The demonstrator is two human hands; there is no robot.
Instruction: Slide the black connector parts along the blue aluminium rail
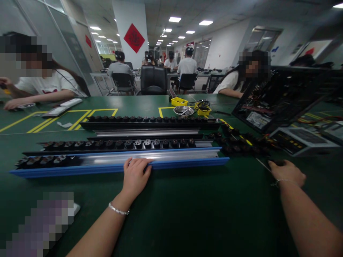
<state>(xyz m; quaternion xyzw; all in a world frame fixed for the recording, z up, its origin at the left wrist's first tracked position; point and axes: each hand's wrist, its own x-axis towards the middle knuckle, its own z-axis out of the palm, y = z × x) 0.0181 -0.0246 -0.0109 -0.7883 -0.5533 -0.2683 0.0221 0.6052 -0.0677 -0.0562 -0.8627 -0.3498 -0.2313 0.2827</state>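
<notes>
a green table (203, 214) with yellow tape lines fills the lower half of the frame, in a bright office where people sit at desks in the upper middle. just left of the lower centre, the person's left hand (137, 175) lies on the near wall of a blue rail (174, 164), fingers bent over its edge; whether they pinch the wall is unclear. the rail spans the left and middle of the frame, with black modules (44, 161) seated in its left end. at the right, the right hand (288, 173) is closed around a dark-handled tool (277, 162), its thin shaft pointing up and left, near a pile of black parts (238, 144). a grey metal box (308, 141) sits beyond that hand, below an open computer case (278, 92) in the upper right.
</notes>
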